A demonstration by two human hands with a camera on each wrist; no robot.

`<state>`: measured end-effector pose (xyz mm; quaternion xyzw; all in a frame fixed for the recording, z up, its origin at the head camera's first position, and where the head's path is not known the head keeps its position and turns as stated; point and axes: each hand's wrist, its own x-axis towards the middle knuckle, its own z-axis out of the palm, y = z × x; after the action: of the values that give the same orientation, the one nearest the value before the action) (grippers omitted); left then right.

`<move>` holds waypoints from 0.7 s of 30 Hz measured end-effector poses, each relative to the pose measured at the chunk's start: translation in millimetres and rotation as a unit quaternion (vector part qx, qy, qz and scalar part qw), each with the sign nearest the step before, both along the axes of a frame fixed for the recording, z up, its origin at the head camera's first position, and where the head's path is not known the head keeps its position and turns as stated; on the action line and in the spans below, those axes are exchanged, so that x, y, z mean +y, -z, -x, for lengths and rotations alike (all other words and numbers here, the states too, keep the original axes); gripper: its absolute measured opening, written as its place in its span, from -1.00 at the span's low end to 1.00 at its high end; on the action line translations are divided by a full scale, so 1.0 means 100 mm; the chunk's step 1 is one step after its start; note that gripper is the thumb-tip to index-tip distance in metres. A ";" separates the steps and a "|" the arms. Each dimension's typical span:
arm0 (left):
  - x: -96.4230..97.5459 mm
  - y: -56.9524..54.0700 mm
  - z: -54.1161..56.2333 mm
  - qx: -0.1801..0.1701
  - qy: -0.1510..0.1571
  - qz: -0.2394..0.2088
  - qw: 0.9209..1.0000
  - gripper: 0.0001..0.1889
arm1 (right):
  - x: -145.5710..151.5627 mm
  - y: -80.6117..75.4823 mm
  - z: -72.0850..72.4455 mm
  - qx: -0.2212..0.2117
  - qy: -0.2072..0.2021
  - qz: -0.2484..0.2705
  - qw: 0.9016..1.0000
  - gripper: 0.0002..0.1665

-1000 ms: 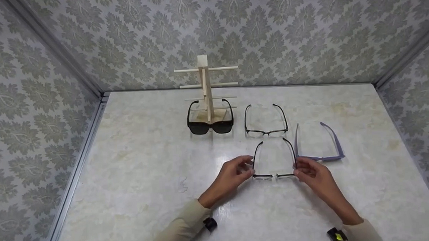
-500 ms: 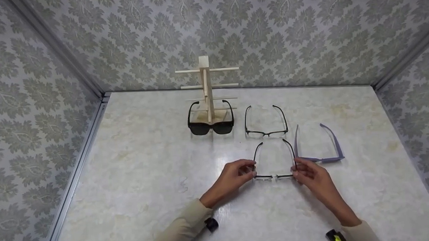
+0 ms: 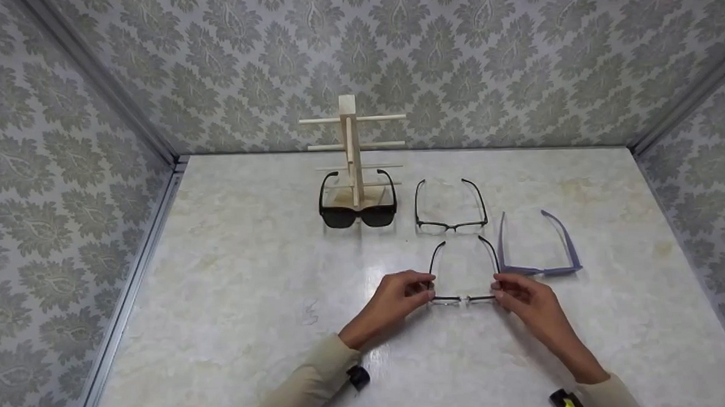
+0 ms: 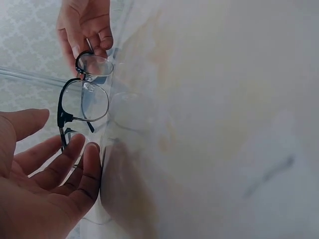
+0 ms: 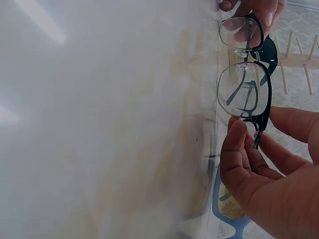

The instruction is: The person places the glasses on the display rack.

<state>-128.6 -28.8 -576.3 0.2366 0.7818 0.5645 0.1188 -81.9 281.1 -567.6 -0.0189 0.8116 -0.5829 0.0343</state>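
Note:
Clear-lensed eyeglasses [image 3: 446,299] with a dark upper rim stand with temples spread between both hands. My left hand [image 3: 390,300] holds the left temple near its hinge. In the left wrist view, that hand's fingertips [image 4: 75,142] meet the temple while its thumb shows a small gap from the frame. At the other temple, my right hand [image 3: 533,294] grips beside the hinge. In the right wrist view, its fingertips [image 5: 237,130] lie under the frame's corner and its thumb reaches the outer side. The fingers partly hide both hinges.
Black-framed eyeglasses [image 3: 452,226] lie behind the held pair. Purple glasses [image 3: 540,271] lie just right of it. Black sunglasses [image 3: 358,216] sit at the foot of a wooden rack [image 3: 347,106] with crosswise rods. Patterned walls [image 3: 392,43] border the table [image 3: 219,295].
The fingertips of both hands have drawn slightly inward over the temples. The eyeglasses have barely shifted, and the other glasses and the rack stay put.

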 end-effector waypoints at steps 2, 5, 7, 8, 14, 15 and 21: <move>0.00 0.00 0.01 0.002 0.003 0.001 1.000 -0.65 | -0.01 -0.01 -0.01 0.000 0.000 -0.001 1.000 -0.55; 0.00 -0.01 0.02 0.000 -0.001 -0.002 1.000 -0.65 | -0.01 -0.02 -0.02 0.001 0.001 0.000 1.000 -0.55; 0.00 -0.03 0.02 0.000 -0.006 -0.006 1.000 -0.66 | -0.02 -0.04 -0.02 0.001 0.001 -0.002 1.000 -0.54; 0.00 -0.04 0.03 -0.001 -0.009 -0.007 1.000 -0.66 | -0.02 -0.05 -0.02 0.002 0.001 -0.007 1.000 -0.54; -0.01 -0.08 0.01 -0.003 -0.014 -0.007 1.000 -0.66 | -0.04 -0.11 -0.02 -0.006 0.004 -0.025 1.000 -0.50; -0.01 -0.09 0.00 -0.004 -0.014 -0.006 1.000 -0.67 | -0.04 -0.13 -0.02 -0.007 0.005 -0.022 1.000 -0.49; -0.03 -0.13 -0.03 0.008 -0.016 -0.007 1.000 -0.66 | -0.05 -0.17 -0.06 -0.001 0.015 -0.016 1.000 -0.51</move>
<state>-126.0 -32.2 -562.9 0.2294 0.7826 0.5696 0.1022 -75.5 276.1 -551.1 -0.0050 0.8212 -0.5700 0.0265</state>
